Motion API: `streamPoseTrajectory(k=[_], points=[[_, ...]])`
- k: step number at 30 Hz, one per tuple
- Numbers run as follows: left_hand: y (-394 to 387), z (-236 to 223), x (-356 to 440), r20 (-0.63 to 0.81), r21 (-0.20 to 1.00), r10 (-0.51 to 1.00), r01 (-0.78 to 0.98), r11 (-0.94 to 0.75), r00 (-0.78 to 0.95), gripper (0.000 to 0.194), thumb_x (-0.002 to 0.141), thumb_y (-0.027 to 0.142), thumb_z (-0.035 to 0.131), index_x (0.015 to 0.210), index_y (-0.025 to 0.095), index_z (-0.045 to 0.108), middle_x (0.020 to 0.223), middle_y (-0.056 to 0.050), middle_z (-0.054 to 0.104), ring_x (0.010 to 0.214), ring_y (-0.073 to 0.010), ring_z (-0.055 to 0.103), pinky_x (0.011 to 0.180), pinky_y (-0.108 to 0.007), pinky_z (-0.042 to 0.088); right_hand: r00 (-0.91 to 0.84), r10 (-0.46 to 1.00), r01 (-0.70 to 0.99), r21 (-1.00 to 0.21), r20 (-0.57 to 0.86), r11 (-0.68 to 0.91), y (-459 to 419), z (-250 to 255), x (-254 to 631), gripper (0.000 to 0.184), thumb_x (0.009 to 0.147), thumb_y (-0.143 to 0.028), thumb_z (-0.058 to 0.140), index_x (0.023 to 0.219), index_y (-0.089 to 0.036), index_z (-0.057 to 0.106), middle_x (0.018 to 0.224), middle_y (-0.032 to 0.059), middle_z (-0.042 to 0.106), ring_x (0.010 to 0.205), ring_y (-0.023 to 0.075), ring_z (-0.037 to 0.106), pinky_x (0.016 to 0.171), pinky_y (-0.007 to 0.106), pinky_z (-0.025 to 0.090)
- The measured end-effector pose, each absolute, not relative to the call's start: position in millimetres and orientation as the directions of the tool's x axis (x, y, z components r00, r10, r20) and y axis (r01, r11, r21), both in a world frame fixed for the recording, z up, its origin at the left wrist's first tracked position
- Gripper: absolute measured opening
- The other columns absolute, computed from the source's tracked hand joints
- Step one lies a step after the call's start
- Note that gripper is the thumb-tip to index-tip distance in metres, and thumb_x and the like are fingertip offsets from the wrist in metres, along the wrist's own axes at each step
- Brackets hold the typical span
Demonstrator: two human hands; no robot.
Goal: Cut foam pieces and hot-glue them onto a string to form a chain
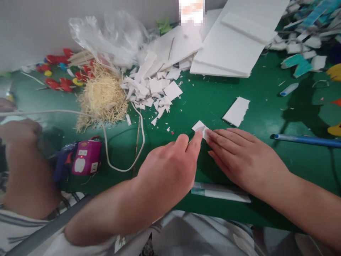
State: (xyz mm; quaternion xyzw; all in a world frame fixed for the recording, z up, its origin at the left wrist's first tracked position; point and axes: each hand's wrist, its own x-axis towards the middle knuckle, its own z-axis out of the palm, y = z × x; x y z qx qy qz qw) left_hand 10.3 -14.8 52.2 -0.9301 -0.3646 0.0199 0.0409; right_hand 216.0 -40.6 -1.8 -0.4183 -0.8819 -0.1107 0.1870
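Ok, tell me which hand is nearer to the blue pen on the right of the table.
Right. The right hand lies flat just left of the blue pen, fingertips on a small white scrap. The left hand sits farther left, also touching the scrap.

Desk (218, 106): a green top is seen, spread across nearly the whole view, dusted with white crumbs.
Wall (34, 28): a plain grey surface is met along the desk's far edge, at the left.
Light: the top is evenly lit; a dark shadow is cast near the right edge.
Near edge: the desk's front rim is seen at the bottom.
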Motion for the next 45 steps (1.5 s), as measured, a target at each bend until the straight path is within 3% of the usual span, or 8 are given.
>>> streamPoseTrajectory(k=[12, 20, 23, 28, 32, 39, 45], points=[[-12.8, 49.3, 12.3, 0.039, -0.142, 0.674, 0.672, -0.727, 0.738, 0.050, 0.092, 0.011, 0.049, 0.136, 0.016, 0.071, 0.070, 0.001, 0.063, 0.047, -0.0134, 0.057, 0.046, -0.030, 0.043, -0.577, 0.699, 0.789, 0.068, 0.422, 0.610, -42.7, -3.8, 215.4, 0.026, 0.101, -0.017, 0.055, 0.105, -0.011, 0.080, 0.115, 0.0097, 0.080, 0.099, 0.0202, 0.076, 0.089, 0.034, 0.062], [-12.3, 44.2, 8.8, 0.048, -0.136, 0.663, 0.663, -0.737, 0.747, 0.050, 0.093, 0.011, 0.047, 0.138, 0.015, 0.069, 0.068, 0.001, 0.061, 0.046, -0.0127, 0.056, 0.044, -0.029, 0.042, -0.555, 0.713, 0.790, 0.002, 0.428, 0.614, -40.8, -4.7, 217.5, 0.027, 0.101, -0.018, 0.055, 0.112, -0.009, 0.078, 0.117, 0.0103, 0.080, 0.102, 0.0198, 0.075, 0.092, 0.034, 0.061], [-12.3, 44.9, 8.3, 0.032, -0.135, 0.668, 0.666, -0.734, 0.743, 0.049, 0.094, 0.012, 0.049, 0.138, 0.016, 0.069, 0.069, 0.002, 0.061, 0.048, -0.0122, 0.058, 0.045, -0.028, 0.044, -0.550, 0.717, 0.800, 0.023, 0.427, 0.600, -39.8, -6.5, 218.3, 0.026, 0.100, -0.015, 0.055, 0.114, -0.013, 0.078, 0.118, 0.0088, 0.080, 0.103, 0.0190, 0.074, 0.094, 0.035, 0.061], [-14.2, 48.4, 10.3, 0.013, -0.147, 0.689, 0.683, -0.716, 0.725, 0.053, 0.090, 0.011, 0.052, 0.139, 0.018, 0.069, 0.071, 0.002, 0.062, 0.047, -0.0121, 0.058, 0.045, -0.027, 0.043, -0.570, 0.712, 0.797, 0.066, 0.410, 0.600, -41.1, -9.1, 217.3, 0.026, 0.099, -0.014, 0.059, 0.116, -0.008, 0.077, 0.122, 0.0092, 0.079, 0.105, 0.0214, 0.074, 0.095, 0.036, 0.059], [-12.1, 51.9, 13.3, -0.051, -0.147, 0.700, 0.688, -0.711, 0.712, 0.055, 0.089, 0.012, 0.053, 0.143, 0.018, 0.066, 0.071, 0.001, 0.061, 0.046, -0.0121, 0.057, 0.042, -0.028, 0.037, -0.592, 0.706, 0.788, 0.095, 0.389, 0.609, -43.2, -9.4, 217.3, 0.030, 0.099, -0.009, 0.053, 0.118, -0.006, 0.076, 0.125, 0.0115, 0.077, 0.107, 0.0214, 0.073, 0.096, 0.037, 0.057], [-7.2, 60.8, 23.0, -0.296, -0.158, 0.710, 0.700, -0.696, 0.639, 0.063, 0.093, 0.015, 0.049, 0.155, 0.021, 0.053, 0.072, 0.000, 0.060, 0.048, -0.0134, 0.059, 0.043, -0.027, 0.034, -0.608, 0.703, 0.783, 0.128, 0.370, 0.609, -45.1, -8.3, 216.2, 0.034, 0.099, -0.008, 0.048, 0.121, -0.005, 0.075, 0.127, 0.0139, 0.076, 0.110, 0.0219, 0.070, 0.097, 0.038, 0.055], [-14.9, 59.0, 19.8, -0.239, -0.147, 0.720, 0.709, -0.690, 0.652, 0.064, 0.091, 0.013, 0.050, 0.155, 0.020, 0.053, 0.077, 0.000, 0.062, 0.049, -0.0122, 0.059, 0.043, -0.025, 0.037, -0.615, 0.699, 0.784, 0.187, 0.364, 0.592, -48.0, -6.7, 212.2, 0.039, 0.100, -0.007, 0.041, 0.118, -0.003, 0.075, 0.125, 0.0125, 0.077, 0.108, 0.0223, 0.070, 0.096, 0.038, 0.054]])
